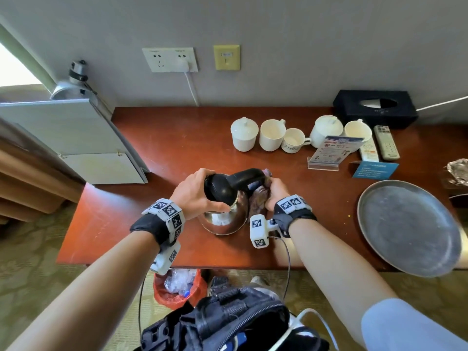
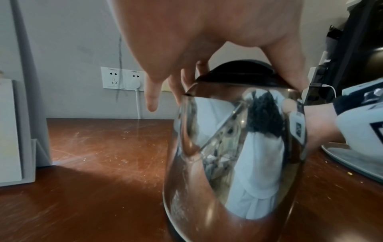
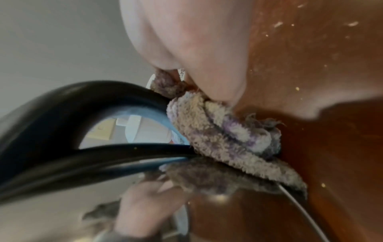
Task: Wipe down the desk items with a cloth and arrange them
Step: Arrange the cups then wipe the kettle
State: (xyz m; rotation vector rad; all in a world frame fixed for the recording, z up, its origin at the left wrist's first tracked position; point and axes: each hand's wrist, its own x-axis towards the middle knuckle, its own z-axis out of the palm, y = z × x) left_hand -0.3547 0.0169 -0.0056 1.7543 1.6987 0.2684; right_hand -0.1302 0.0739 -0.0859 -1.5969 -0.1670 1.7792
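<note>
A shiny steel kettle [image 1: 225, 216] with a black lid and black handle [image 1: 247, 179] stands on the red-brown desk [image 1: 141, 158] near its front edge. My left hand [image 1: 195, 192] grips the kettle's black lid [image 2: 240, 73] from above, thumb on one side and fingers on the other. My right hand [image 1: 274, 192] holds a bunched grey-purple cloth [image 1: 259, 198] against the kettle's right side, under the handle. In the right wrist view the cloth [image 3: 223, 134] is squeezed between my fingers and the black handle [image 3: 78, 101].
At the back stand several white cups and lidded pots [image 1: 272, 134], a leaflet stand [image 1: 331, 153], two remotes [image 1: 386, 141] and a black tissue box [image 1: 374, 108]. A round metal tray [image 1: 410, 226] overhangs the front right edge. A white cabinet [image 1: 73, 138] borders the left. A red bin [image 1: 177, 287] is below.
</note>
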